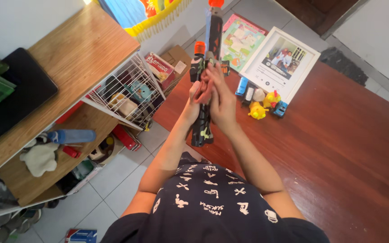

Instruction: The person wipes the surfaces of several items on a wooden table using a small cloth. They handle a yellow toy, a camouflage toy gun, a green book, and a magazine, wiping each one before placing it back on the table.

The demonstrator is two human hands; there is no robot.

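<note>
Toy blaster (205, 67), centre-top of frame: long plastic body, dark camouflage print, orange caps at the two upper ends, held roughly upright above the near-left edge of the red-brown table (338, 148).

Left hand (195, 96) closed around the body just above the grip section. Right hand (221, 101) wrapped over the same part from the other side, fingers curled, thumb pressed near the mid-body. The two hands touch; neither shows an open palm.

Handling, as a judgement: hollow moulded plastic, so likely light and stiff, smooth enough to slip in a loose hold. The thin upper barrel and orange tips look like the weakest parts. Best purchase is the thick middle and the lower grip (201, 130), which hangs free below the hands.

Around it: small toy vehicles and yellow figures (262, 105) right of centre, a white picture frame (279, 60) behind them, a white wire basket (129, 92) of oddments on the wooden shelf (75, 58) at left.
</note>
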